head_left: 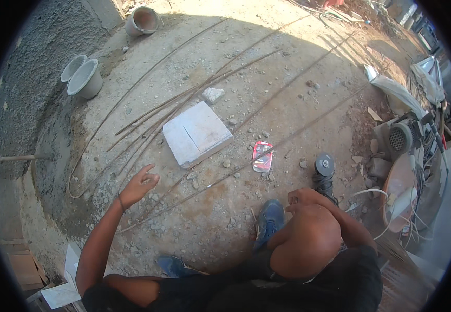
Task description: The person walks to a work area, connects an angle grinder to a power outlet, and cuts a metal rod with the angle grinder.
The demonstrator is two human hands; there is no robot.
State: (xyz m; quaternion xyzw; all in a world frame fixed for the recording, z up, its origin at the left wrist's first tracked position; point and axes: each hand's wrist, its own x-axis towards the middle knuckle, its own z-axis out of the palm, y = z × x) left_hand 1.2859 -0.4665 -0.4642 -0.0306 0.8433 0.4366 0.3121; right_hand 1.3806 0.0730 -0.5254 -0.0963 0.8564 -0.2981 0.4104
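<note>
My left hand hovers over the gravelly ground, left of a pale square slab; its thumb and fingers are bent but apart, with nothing between them. A straight dark slit runs partway across the slab's top. Beside my raised knee, my right hand is curled closed, and whatever it may hold is hidden. Just past that hand stands a black power tool with a round grey disc, which looks like an angle grinder. Between slab and tool lies a red and white packet.
Long thin rusty rods cross the ground around the slab. Grey buckets stand by the rough wall at left, and another bucket lies farther back. At right, a motor-like machine sits among cables and plastic sheeting. A whitish stone touches the rods.
</note>
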